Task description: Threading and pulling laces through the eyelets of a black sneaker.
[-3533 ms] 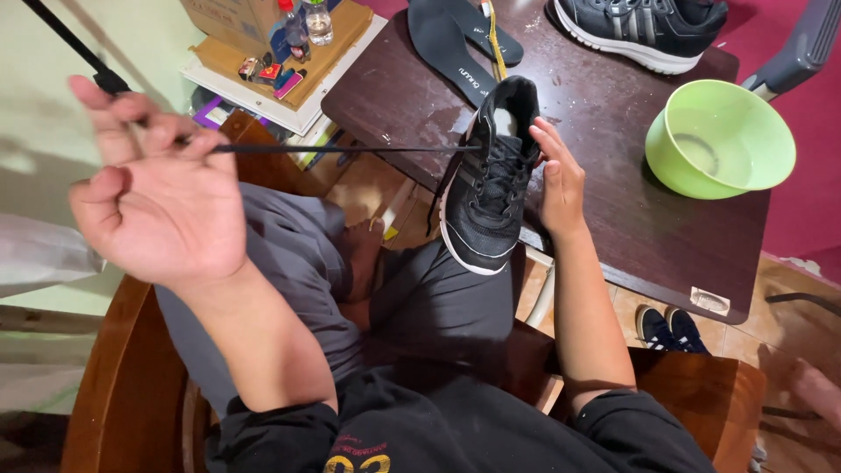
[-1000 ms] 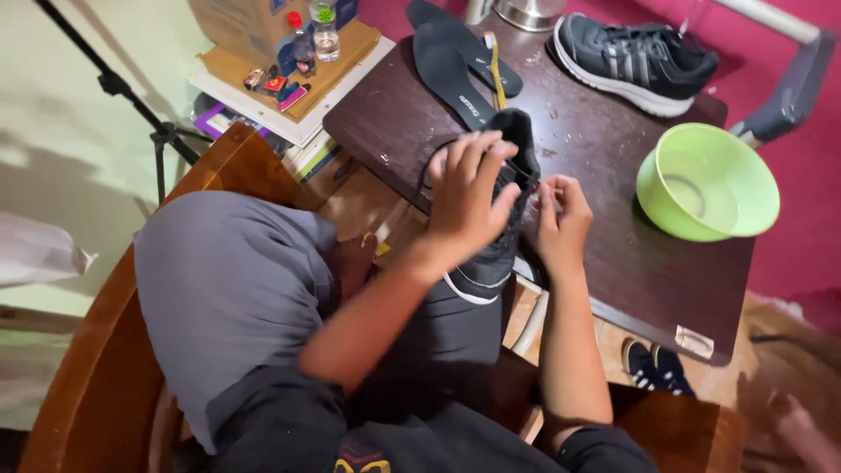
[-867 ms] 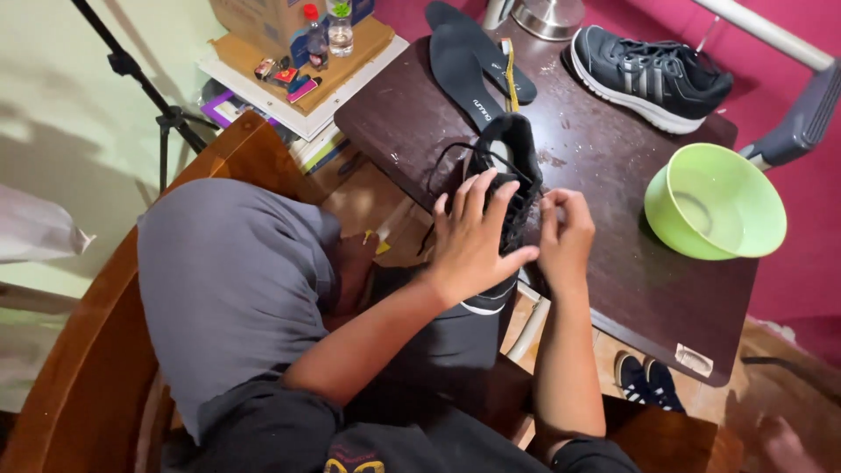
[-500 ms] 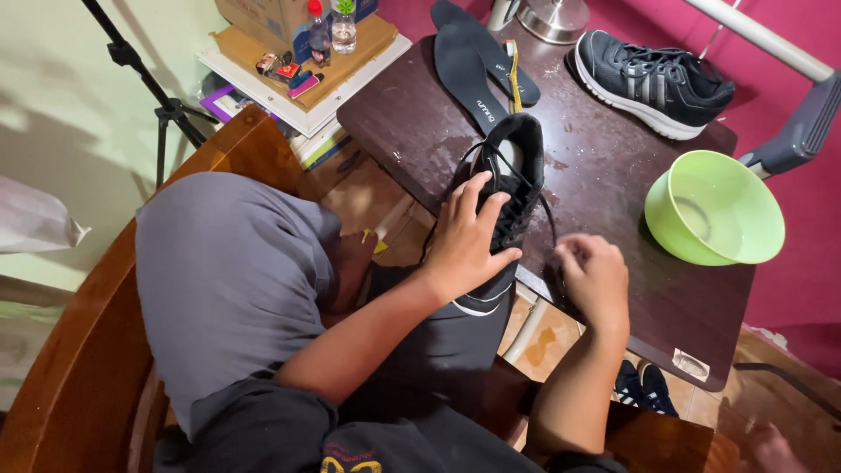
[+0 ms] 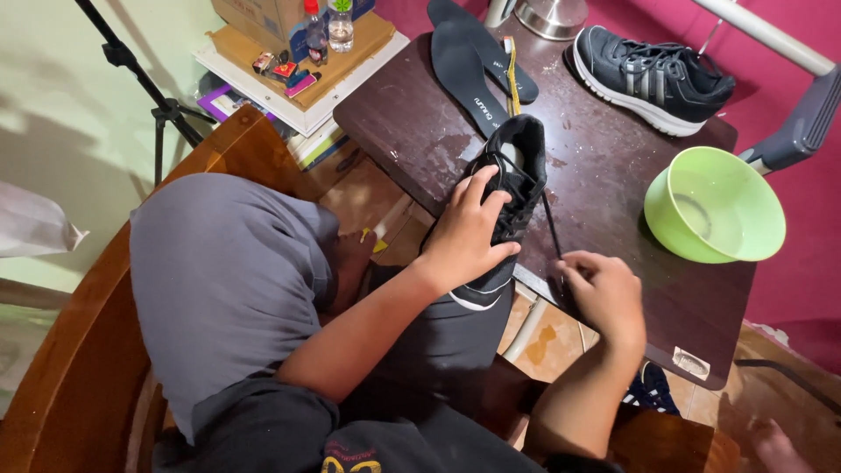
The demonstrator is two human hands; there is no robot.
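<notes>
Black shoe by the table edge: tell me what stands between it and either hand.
Nothing visible. The left hand rests directly on the black shoe. The right hand pinches the lace running from that shoe, with only bare table between.

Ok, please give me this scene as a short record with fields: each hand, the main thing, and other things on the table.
left hand: left hand lies on the black shoe, fingers over its laces
right hand: right hand pinches the black lace near the table edge
shoe position: at the table edge, toe over the lap
other things: second shoe, two insoles, green bowl
</notes>
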